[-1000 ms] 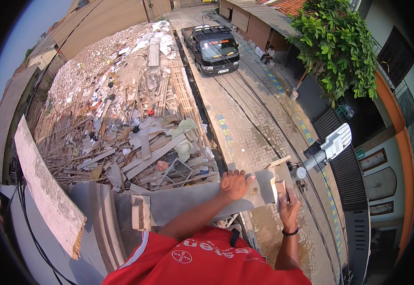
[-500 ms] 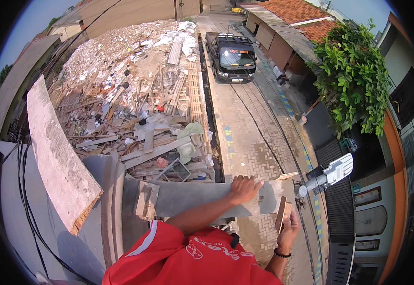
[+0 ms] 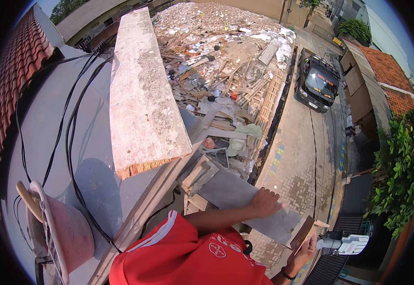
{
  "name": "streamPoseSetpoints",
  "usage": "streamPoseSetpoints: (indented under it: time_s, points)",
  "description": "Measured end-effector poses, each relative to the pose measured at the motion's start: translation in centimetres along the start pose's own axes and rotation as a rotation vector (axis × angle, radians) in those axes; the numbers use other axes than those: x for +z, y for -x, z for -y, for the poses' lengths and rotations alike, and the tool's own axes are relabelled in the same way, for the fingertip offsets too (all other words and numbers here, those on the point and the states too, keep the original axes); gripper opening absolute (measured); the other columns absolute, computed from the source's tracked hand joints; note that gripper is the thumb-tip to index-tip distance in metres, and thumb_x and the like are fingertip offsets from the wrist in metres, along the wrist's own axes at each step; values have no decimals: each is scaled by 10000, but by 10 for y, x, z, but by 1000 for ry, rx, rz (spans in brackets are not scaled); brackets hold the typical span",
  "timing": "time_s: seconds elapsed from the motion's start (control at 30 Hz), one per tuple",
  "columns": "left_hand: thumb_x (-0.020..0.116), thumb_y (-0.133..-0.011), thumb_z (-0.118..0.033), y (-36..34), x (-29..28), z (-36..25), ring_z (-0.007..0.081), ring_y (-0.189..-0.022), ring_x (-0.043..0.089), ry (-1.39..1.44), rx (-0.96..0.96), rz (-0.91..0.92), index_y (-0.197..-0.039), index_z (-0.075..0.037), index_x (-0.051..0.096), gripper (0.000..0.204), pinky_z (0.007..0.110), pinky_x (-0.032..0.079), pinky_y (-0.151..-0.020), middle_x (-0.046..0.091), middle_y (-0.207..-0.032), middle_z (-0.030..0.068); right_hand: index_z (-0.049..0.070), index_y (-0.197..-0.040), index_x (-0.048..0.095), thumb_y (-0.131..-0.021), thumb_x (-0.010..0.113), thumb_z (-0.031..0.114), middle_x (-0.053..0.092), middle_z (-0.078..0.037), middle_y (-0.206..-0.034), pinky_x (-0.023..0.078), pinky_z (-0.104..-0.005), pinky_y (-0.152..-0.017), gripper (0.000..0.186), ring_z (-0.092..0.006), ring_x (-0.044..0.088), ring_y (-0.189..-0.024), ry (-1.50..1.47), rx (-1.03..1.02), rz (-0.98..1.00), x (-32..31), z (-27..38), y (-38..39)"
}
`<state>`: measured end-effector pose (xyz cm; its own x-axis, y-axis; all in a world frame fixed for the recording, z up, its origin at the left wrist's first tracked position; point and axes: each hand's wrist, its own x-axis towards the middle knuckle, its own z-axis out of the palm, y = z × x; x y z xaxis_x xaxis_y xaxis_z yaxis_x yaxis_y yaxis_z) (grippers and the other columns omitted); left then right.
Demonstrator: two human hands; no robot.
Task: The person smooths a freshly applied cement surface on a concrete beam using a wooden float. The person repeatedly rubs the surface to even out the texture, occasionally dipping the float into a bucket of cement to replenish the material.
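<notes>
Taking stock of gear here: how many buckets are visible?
1: the pink bucket at the lower left, left of the red shirt. Others may be hidden in the rubble.

Lower right: right hand (image 3: pixel 305 253) partly hidden behind brown board (image 3: pixel 303 233); its forearm (image 3: pixel 280 279) cut by lower edge. Left hand (image 3: pixel 265 203), lower centre: palm unseen. Red roof (image 3: pixel 22 61), far left, clipped. Rubble scraps (image 3: pixel 216 33), upper centre, too small to tell.

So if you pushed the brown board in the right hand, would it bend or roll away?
Probably neither. The brown board looks flat and straight-edged, so it's likely stiff and more apt to slide than roll. It's probably fairly light, since just the right hand grips it.
</notes>
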<state>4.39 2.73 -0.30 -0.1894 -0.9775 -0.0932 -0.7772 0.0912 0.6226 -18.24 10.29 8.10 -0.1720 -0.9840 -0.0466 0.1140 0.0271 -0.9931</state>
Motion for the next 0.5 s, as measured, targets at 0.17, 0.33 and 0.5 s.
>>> streamPoseSetpoints:
  time_s: [0.17, 0.33, 0.5]
  points:
    - [445, -982, -525, -2, 2, -9, 293, -930, 626, -47, -53, -48, -1012, -49, 685, 534, 439, 387, -871, 688, -919, 152, -72, -1294, 546, -944, 643, 181, 649, -92, -1156, 503, -245, -846, 443, -133, 622, -973, -22, -6, 136, 21, 21, -21]
    - [447, -984, -516, -6, -5, -9, 288, -938, 625, -93, -58, -21, -1003, -55, 693, 523, 432, 392, -862, 693, -919, 147, -61, -1320, 530, -947, 628, 181, 646, -113, -1190, 522, -272, -864, 455, -166, 643, -1017, -32, 24, 62, 10, 21, -19]
    - [449, -984, -507, -11, 3, -9, 296, -934, 628, -125, -22, -39, -970, -57, 702, 517, 443, 398, -864, 700, -915, 145, -45, -1313, 539, -949, 625, 175, 663, -95, -1150, 534, -258, -805, 434, -146, 657, -949, -41, 4, -138, -11, 18, -2]
